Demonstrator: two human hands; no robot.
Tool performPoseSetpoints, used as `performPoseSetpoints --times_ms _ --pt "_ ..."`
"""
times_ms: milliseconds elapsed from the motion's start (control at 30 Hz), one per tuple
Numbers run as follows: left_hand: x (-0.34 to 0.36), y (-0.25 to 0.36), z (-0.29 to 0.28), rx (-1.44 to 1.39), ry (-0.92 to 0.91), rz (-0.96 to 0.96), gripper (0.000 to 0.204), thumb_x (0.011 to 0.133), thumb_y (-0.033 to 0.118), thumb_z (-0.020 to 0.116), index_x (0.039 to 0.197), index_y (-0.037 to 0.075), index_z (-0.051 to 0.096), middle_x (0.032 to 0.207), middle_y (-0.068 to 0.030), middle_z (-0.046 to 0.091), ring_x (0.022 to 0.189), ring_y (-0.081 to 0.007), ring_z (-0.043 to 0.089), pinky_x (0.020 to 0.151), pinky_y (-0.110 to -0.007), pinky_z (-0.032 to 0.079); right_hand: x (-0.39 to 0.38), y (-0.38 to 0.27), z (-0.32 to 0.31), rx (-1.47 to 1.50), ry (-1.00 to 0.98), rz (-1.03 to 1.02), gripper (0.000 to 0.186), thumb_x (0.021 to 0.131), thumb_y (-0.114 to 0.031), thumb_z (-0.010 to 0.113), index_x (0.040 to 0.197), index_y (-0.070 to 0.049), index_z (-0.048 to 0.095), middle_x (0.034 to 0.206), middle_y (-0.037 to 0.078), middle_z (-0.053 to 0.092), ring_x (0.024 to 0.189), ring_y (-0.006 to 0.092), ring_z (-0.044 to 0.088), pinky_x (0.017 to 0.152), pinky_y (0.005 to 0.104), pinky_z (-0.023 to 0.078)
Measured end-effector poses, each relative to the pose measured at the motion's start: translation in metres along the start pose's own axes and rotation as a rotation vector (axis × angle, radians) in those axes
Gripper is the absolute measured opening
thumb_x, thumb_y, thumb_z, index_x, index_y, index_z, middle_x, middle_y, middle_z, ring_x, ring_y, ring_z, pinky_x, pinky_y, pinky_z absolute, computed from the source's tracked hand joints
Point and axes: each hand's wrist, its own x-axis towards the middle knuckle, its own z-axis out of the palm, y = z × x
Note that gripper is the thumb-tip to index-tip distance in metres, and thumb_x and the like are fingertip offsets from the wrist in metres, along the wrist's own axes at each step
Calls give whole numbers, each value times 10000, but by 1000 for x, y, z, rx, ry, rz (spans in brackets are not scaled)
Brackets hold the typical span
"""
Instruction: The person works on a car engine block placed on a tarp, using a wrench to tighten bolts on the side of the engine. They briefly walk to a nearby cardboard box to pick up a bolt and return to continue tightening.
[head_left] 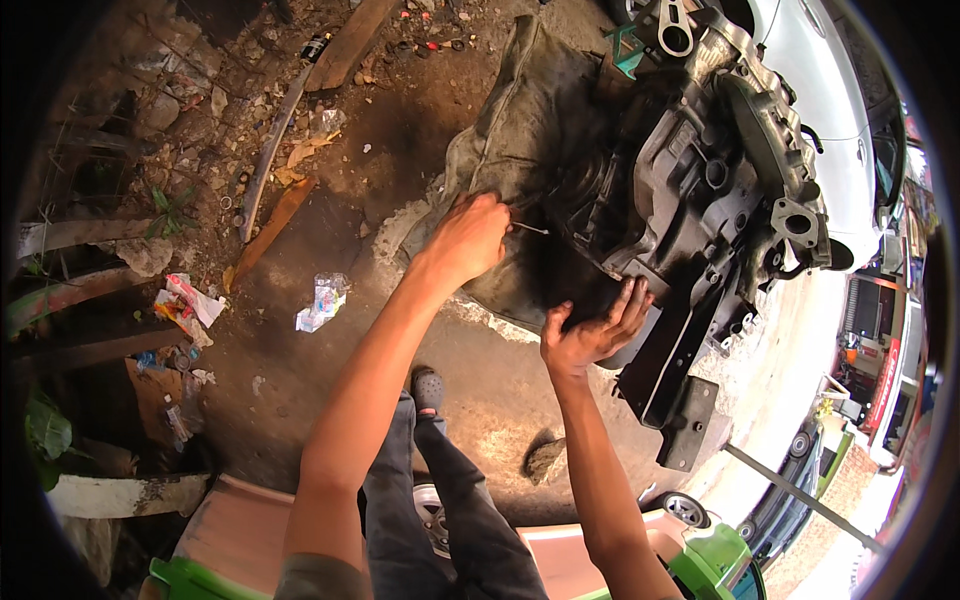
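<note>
My left hand is closed in a fist. A thin metal rod-like tool sticks out of it to the right, its tip near the dark side of an engine. The fist hides the rest of the tool, so its exact kind does not show. My right hand lies on the near edge of the engine with its fingers stretched out and the thumb apart. The engine is grey metal with black, greasy parts, and a flanged port shows on its right side. Beneath it spreads a dirty, oil-stained cloth.
A white car stands right behind the engine. Wooden planks, rubble and crumpled wrappers litter the ground at left. A stone lies near my feet, and a green vehicle is at the lower edge.
</note>
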Motion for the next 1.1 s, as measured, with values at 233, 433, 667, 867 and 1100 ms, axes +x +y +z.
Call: performPoseSetpoints --times_ms 233,433,667,867,1100 --pt "13 4 -7 31 125 46 136 752 17 638 868 -42 678 938 -244 617 941 -416 607 840 -466 488 1 -1 -1 -2 -12 5 722 811 -312 535 1427 23 366 1454 227 389 1385 418 301 1153 524 210" --pt "13 7 -3 -7 180 -35 146 730 3 648 869 -19 687 940 -229 637 899 -405 641 773 -465 525 0 -1 1 -26 6 -3 711 816 -314 527 1422 24 368 1446 229 399 1379 418 313 1146 527 225" --pt "19 -1 -3 -1 134 16 214 714 4 687 928 -6 686 985 -185 658 946 -395 645 806 -458 535 1 -1 1 -18 8 -1 717 814 -324 525 1423 20 368 1449 229 397 1379 423 313 1145 526 230" --pt "19 -1 8 -178 246 105 382 693 -84 634 1055 22 690 1068 -176 631 986 -388 627 842 -444 527 0 -1 1 -27 7 -1 722 814 -328 524 1426 21 365 1448 232 398 1375 427 317 1142 527 235" --pt "27 -19 25 -398 255 95 379 705 -132 573 1047 -8 680 1041 -173 638 961 -380 631 833 -423 524 1 -1 2 -24 20 -4 717 818 -328 521 1426 20 366 1446 228 399 1368 431 325 1139 530 239"
